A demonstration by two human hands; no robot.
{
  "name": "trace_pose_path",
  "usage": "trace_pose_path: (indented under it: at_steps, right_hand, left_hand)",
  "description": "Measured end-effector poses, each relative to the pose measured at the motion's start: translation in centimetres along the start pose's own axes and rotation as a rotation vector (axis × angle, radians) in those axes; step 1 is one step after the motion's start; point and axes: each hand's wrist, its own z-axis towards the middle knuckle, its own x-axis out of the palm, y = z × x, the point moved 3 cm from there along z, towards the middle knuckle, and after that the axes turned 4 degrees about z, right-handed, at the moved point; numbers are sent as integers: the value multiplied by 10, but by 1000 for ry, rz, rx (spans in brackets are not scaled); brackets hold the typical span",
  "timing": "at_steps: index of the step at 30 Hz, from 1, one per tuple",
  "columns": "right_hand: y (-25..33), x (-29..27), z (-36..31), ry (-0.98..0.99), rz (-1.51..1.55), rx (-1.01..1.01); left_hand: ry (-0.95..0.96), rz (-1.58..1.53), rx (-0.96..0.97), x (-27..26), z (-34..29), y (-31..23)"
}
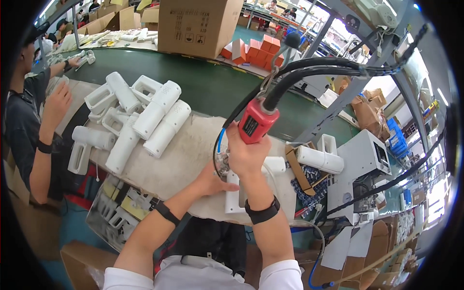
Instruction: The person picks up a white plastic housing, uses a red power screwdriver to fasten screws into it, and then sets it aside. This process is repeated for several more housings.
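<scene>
My right hand (249,153) is wrapped round the red body of a hanging power screwdriver (258,122). A thick black cable and a thin blue hose run from it. Its lower end is hidden behind my hand. My left hand (211,182) is closed on a white plastic housing with a handle (232,197), which lies on the bench in front of me. Part of that housing is covered by my hands and right forearm. To the left is a pile of similar white handled housings (157,116), and one more such housing (320,159) sits to the right.
Small dark parts (308,192) lie by a cardboard piece on the right, beside a white machine (360,169). A green conveyor belt (130,60) runs behind the bench, with a large carton (198,26) and orange boxes (263,48) beyond. A co-worker (26,113) stands at left.
</scene>
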Motion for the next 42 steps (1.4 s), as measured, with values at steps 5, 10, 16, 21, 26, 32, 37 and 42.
trace_pose_path:
  at_steps: [5, 10, 16, 21, 26, 32, 37, 42]
  right_hand:
    - [12, -18, 3, -93, -2, -77]
    - [74, -34, 13, -111, 127, -154]
    - [13, -33, 3, -157, 51, -66]
    - [0, -32, -3, -132, 48, 47]
    - [17, -42, -1, -218, 28, -136]
    - [92, -77, 0, -167, 58, -138]
    - [58, -84, -3, -177, -1, -156]
    - [15, -79, -6, -218, -56, -70]
  left_hand:
    - [-28, 2, 100, 0, 0, -7]
    - [-40, 168, -48, -1, 7, 19]
    - [0, 80, 12, -2, 5, -7]
    - [-166, 355, 109, 23, -16, -23]
    - [-343, 501, 50, 33, -16, -8]
    - [-435, 617, -31, -7, 22, -8]
    - [-459, 645, -22, -5, 26, 2]
    - [-498, 587, 22, -2, 23, -8]
